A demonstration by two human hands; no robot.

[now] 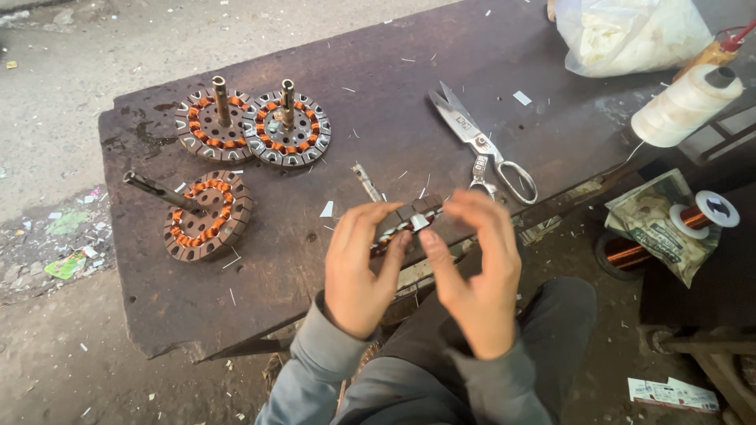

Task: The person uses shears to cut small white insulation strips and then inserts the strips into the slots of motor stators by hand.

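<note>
Both hands gripping one stator core: left hand (358, 264) | right hand (472, 267) | I'm holding stator core (409, 220) between fingertips above worktop (378, 102) edge, tilted, equally near both | scissors (480, 145) lying beyond.

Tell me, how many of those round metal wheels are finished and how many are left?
Three stators with copper coils lie on the dark table; they look wound. The left hand and right hand hold a fourth stator edge-on, so its windings can't be judged. Scissors and thread spool lie nearby.
</note>
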